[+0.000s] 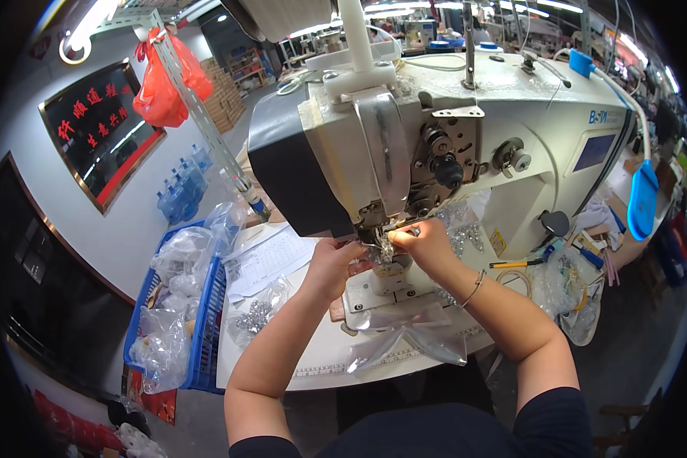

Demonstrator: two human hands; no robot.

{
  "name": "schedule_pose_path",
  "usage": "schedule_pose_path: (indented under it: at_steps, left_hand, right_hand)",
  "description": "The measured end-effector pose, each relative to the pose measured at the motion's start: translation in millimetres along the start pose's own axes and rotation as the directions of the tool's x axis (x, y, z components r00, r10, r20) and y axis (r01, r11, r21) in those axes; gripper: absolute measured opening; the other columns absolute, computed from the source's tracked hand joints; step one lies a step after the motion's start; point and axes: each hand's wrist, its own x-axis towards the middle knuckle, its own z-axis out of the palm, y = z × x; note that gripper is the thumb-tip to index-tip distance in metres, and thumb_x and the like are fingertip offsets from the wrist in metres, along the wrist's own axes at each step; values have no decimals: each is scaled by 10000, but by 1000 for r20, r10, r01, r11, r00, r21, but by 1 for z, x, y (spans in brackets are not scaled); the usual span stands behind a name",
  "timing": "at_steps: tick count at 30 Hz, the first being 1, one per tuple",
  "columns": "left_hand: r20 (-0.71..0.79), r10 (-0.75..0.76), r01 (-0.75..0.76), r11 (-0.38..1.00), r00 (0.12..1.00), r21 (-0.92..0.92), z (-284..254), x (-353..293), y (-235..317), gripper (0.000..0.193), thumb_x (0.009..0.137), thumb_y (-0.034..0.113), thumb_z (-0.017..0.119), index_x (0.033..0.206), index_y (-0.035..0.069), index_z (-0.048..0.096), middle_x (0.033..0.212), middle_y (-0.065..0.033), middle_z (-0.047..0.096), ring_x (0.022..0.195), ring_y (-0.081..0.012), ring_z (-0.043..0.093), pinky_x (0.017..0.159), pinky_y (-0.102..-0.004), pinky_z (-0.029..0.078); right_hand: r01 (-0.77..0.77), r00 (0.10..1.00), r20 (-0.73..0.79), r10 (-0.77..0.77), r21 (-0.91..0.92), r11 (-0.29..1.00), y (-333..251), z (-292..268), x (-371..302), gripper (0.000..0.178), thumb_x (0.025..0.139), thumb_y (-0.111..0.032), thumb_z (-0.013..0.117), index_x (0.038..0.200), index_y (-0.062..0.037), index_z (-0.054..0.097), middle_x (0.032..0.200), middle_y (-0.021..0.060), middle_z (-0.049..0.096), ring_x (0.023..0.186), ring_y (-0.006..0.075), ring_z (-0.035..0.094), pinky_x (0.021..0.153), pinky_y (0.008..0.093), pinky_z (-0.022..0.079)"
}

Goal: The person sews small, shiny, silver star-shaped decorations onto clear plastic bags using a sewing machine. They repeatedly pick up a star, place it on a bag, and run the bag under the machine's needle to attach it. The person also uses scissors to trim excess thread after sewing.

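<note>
A white and black industrial sewing machine [450, 145] fills the middle of the view. My left hand [334, 263] and my right hand [424, 243] meet right under its needle area. Both pinch a small shiny metal piece [386, 249] at the presser foot. A thin bracelet sits on my right wrist [473, 288]. A clear plastic bag [408, 336] lies on the white table [298, 366] below my hands. The needle itself is hidden by my fingers.
A blue basket [206, 336] full of clear plastic bags stands at the table's left edge. A paper sheet [271, 259] and a bag of metal parts [256, 313] lie beside it. A red bag [164, 84] hangs overhead. Pens and more bags [565, 282] lie on the right.
</note>
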Motion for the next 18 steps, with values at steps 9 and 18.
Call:
schedule_pose_path:
  at_steps: [9,18]
  left_hand:
    - [5,-24,25,996,1000,-84,-5,-12,-16,205,822,31,532,1024,53,560,993,-73,609,919,-206,622,776,-409,521]
    - [-56,-10,-16,892,998,-452,7,-88,-101,199,835,14,558,1025,72,543,1073,-62,550,967,-212,588,814,-440,524]
  right_hand:
    - [166,986,43,-161,-307,937,-13,-10,-22,151,737,-178,691,744,-29,668,952,132,645,912,201,585,863,338,440]
    - [223,953,-11,-303,-651,725,62,-101,-111,346,754,-109,676,1087,-52,602,1097,159,584,1057,335,517,934,409,395]
